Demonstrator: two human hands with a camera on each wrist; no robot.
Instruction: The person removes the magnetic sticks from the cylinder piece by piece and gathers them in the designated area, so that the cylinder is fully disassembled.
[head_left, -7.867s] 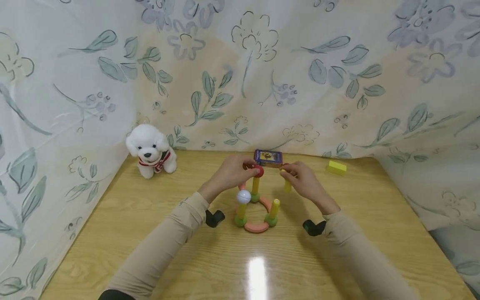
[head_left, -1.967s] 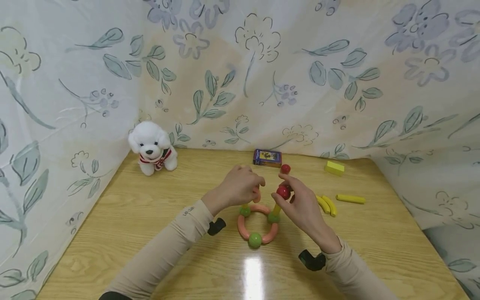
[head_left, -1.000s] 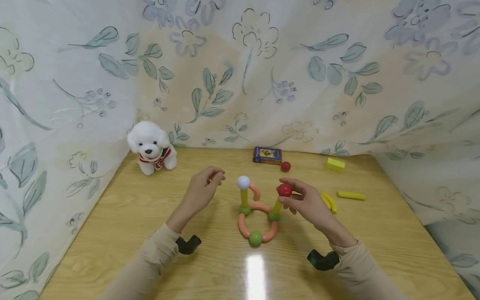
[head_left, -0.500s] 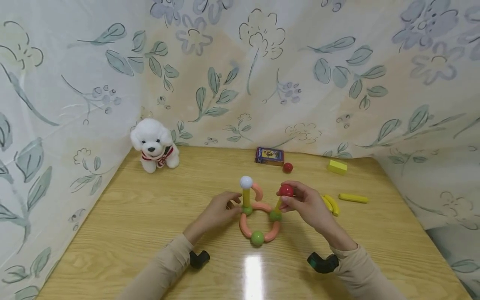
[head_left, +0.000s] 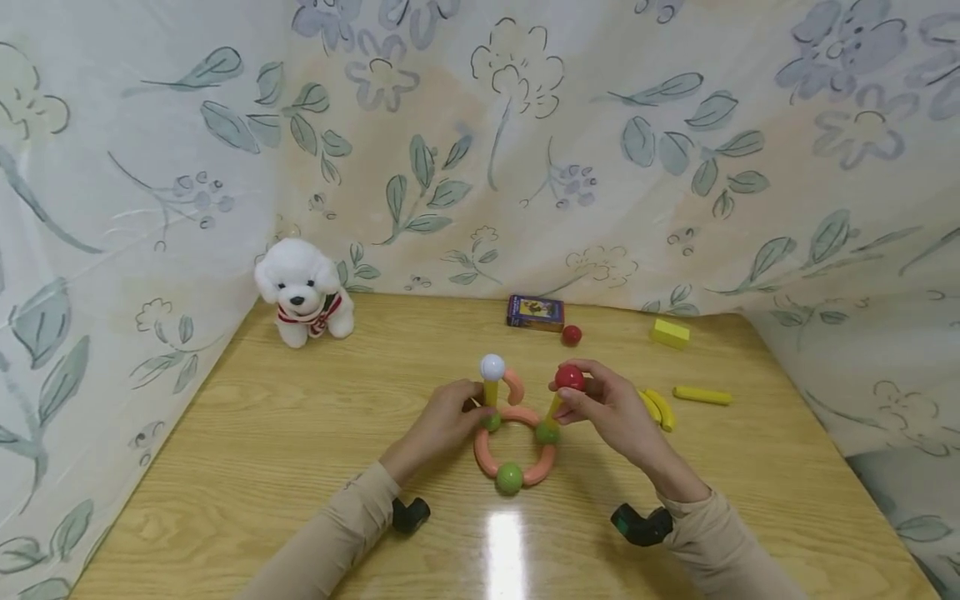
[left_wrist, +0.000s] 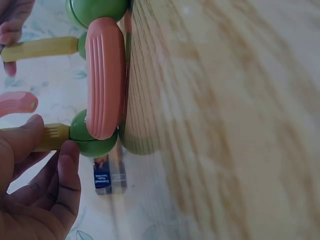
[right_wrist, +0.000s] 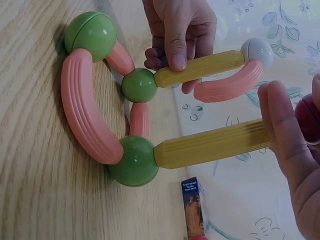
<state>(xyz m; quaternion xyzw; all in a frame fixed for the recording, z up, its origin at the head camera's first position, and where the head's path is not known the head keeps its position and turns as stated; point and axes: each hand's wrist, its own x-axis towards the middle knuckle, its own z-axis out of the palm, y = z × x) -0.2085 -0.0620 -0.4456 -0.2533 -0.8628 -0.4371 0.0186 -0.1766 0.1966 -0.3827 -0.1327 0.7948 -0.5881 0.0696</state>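
Note:
A toy of magnetic balls and sticks stands mid-table: pink curved sticks (right_wrist: 82, 102) form a ring with green balls (head_left: 510, 478). Two yellow sticks rise from it. My left hand (head_left: 442, 418) pinches the left yellow stick (right_wrist: 205, 67) low, just above its green ball. This stick bears a white ball (head_left: 492, 367), from which another pink curved stick (right_wrist: 229, 86) sticks out to the side. My right hand (head_left: 607, 408) holds a red ball (head_left: 570, 377) at the top of the right yellow stick (right_wrist: 212, 144), which leans slightly outward.
Behind the toy lie a small card box (head_left: 536, 312) and a loose red ball (head_left: 572, 335). To the right are yellow curved sticks (head_left: 660, 410), a straight yellow stick (head_left: 702, 396) and a yellow block (head_left: 671, 333). A white plush dog (head_left: 303, 292) sits back left, before a floral cloth (head_left: 435, 167).
Earlier the ring had three upright sticks; now it has two. In the last second my left hand moved right onto the left yellow stick. My right hand stays at the red ball.

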